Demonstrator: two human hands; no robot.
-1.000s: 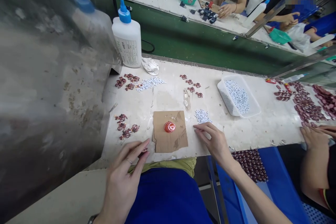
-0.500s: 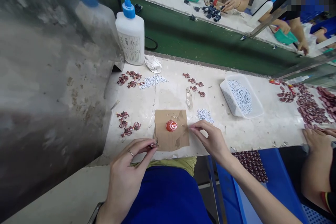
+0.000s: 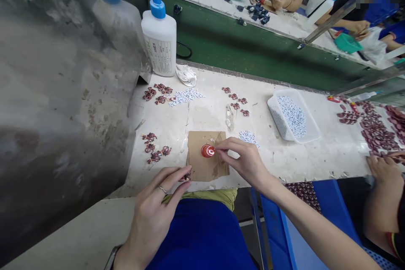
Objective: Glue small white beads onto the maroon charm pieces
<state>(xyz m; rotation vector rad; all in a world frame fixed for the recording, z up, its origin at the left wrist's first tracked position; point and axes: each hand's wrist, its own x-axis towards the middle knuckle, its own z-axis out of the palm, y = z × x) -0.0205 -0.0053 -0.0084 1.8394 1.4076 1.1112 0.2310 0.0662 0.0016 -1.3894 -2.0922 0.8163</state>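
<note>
Pinching a brown piece (image 3: 186,175) between thumb and fingers, the left hand (image 3: 158,206) sits at lower centre of the frame, by the lower-left edge of the cardboard (image 3: 202,171). Near mid-frame, the right hand (image 3: 248,161) is over the cardboard, fingertips bunched close at the right edge of the red cap (image 3: 207,150); whether they are clamped on anything, I cannot tell. The cap rests on the cardboard. White chips (image 3: 248,137) lie just above the right hand, with a tub (image 3: 312,133) of more farther right. A bottle (image 3: 160,46) stands at upper left, beside a white wad (image 3: 186,75).
</note>
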